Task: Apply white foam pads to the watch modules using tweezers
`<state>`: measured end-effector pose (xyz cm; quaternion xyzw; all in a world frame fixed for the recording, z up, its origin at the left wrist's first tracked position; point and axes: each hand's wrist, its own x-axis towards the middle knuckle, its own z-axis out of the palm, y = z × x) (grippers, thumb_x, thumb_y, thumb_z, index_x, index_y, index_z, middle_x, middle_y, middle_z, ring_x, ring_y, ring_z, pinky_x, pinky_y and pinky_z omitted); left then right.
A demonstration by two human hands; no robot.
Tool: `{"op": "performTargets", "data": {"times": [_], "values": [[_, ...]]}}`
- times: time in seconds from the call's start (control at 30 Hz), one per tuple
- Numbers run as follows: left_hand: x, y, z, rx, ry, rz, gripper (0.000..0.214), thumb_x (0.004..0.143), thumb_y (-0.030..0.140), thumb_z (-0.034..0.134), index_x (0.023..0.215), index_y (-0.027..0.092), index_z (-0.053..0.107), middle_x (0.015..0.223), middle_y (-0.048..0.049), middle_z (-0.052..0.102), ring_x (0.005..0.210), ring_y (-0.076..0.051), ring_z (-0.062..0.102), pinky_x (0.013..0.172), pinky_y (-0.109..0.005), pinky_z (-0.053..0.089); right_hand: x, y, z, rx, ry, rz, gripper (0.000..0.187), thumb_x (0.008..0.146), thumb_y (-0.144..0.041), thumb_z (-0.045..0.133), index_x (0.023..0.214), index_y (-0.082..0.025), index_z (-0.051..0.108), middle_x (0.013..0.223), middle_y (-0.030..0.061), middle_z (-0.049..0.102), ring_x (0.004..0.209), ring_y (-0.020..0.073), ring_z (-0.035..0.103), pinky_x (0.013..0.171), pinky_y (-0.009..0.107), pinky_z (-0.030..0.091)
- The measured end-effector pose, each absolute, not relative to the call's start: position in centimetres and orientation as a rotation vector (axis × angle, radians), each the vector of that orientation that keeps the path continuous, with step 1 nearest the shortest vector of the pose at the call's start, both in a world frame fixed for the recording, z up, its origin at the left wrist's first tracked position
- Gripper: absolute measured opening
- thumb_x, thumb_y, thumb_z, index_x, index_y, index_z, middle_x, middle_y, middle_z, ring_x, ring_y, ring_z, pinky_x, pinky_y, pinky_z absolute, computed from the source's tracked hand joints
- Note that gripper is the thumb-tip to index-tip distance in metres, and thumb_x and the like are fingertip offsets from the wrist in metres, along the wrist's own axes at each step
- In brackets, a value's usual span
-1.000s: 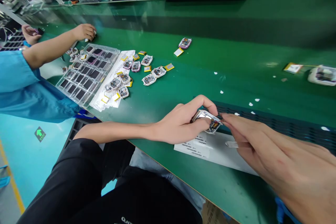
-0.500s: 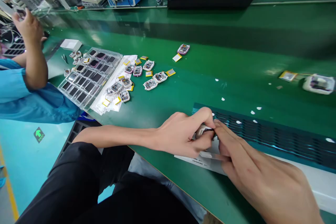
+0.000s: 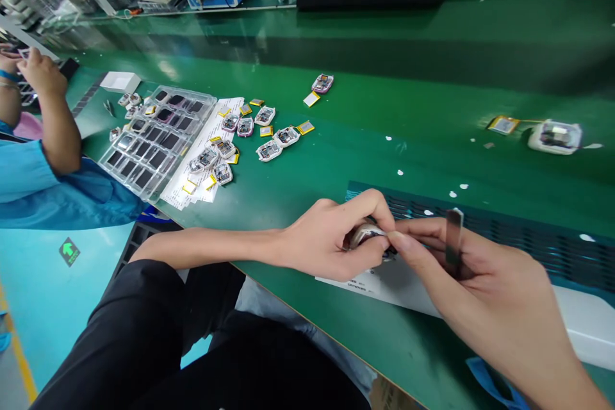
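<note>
— How are the hands set?
— The left hand (image 3: 331,240) is clamped on a small white-cased device (image 3: 362,235), thumb and forefinger around it. The right hand (image 3: 504,282) meets it there, thumb and forefinger pinched together at the edge. I can't tell what, if anything, is between those fingertips.
— Different from half a second ago?
— The right hand is. It was palm-down, with the metal strip (image 3: 453,237) low and pointing toward the left hand. Now it has rolled over, and the strip stands upright among its fingers. The left hand's grip looks unchanged.
— Where's the device, then?
— Above the printed sheet (image 3: 403,291), near the dark slotted mat (image 3: 509,243).
— And farther out?
— The loose units (image 3: 287,136) beside the clear tray (image 3: 158,141) lie as they did; so does the lone unit (image 3: 556,137) on the right, with its yellow-edged battery (image 3: 503,125).
— The co-worker?
— The co-worker's hand (image 3: 43,73) was raised higher; now it's lower, close to the other one.
</note>
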<state>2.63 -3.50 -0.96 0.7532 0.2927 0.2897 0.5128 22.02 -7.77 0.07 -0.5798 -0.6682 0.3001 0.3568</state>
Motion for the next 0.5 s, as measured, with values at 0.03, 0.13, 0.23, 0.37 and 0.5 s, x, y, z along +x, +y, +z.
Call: {"op": "performTargets", "data": {"times": [0.03, 0.13, 0.23, 0.37, 0.5], "values": [[2.6, -3.5, -0.9, 1.807, 0.705, 0.672, 0.012, 0.093, 0.027, 0.053, 0.102, 0.021, 0.048, 0.064, 0.0104, 0.052, 0.05, -0.005, 0.047, 0.051, -0.02, 0.035, 22.0, -7.8, 0.1, -1.496, -1.697, 0.812, 0.034, 0.091, -0.064, 0.065, 0.086, -0.032, 0.078, 0.08, -0.0015, 0.079, 0.062, 0.0189, 0.072, 0.048, 0.028, 0.053], [2.5, -3.4, -0.7, 1.781, 0.688, 0.599, 0.025, 0.097, 0.035, 0.057, 0.115, 0.02, 0.049, 0.075, 0.0058, 0.063, 0.055, -0.007, 0.052, 0.056, -0.021, 0.042, 21.8, -8.1, 0.1, -1.532, -1.609, 0.786, 0.034, 0.088, -0.065, 0.068, 0.082, -0.033, 0.077, 0.078, -0.0014, 0.078, 0.061, 0.0191, 0.07, 0.05, 0.029, 0.055], [2.5, -3.1, -0.8, 1.727, 0.69, 0.577, 0.033, 0.1, 0.043, 0.058, 0.121, 0.02, 0.052, 0.082, 0.0022, 0.068, 0.059, -0.009, 0.058, 0.059, -0.022, 0.046, 22.2, -8.1, -0.3, -1.588, -1.61, 0.701, 0.034, 0.087, -0.066, 0.068, 0.083, -0.033, 0.077, 0.074, -0.0012, 0.077, 0.058, 0.0191, 0.068, 0.049, 0.03, 0.052], [2.5, -2.4, -1.1, 1.805, 0.71, 0.588, 0.029, 0.102, 0.045, 0.056, 0.106, 0.017, 0.065, 0.069, 0.0035, 0.063, 0.056, -0.008, 0.052, 0.057, -0.023, 0.04, 23.5, -7.5, -0.4, -1.574, -1.756, 0.57, 0.041, 0.094, -0.064, 0.059, 0.077, -0.031, 0.077, 0.061, -0.0009, 0.069, 0.052, 0.0174, 0.063, 0.049, 0.031, 0.048], [2.1, -1.6, -1.1, 2.055, 0.5, 0.491, 0.031, 0.105, 0.043, 0.055, 0.102, 0.017, 0.072, 0.08, -0.0008, 0.074, 0.058, -0.008, 0.054, 0.06, -0.023, 0.04, 24.5, -7.1, 0.7, -1.543, -1.757, 0.63, 0.057, 0.102, -0.066, 0.046, 0.063, -0.032, 0.068, 0.073, 0.003, 0.073, 0.077, 0.0216, 0.073, 0.071, 0.038, 0.056]]}}
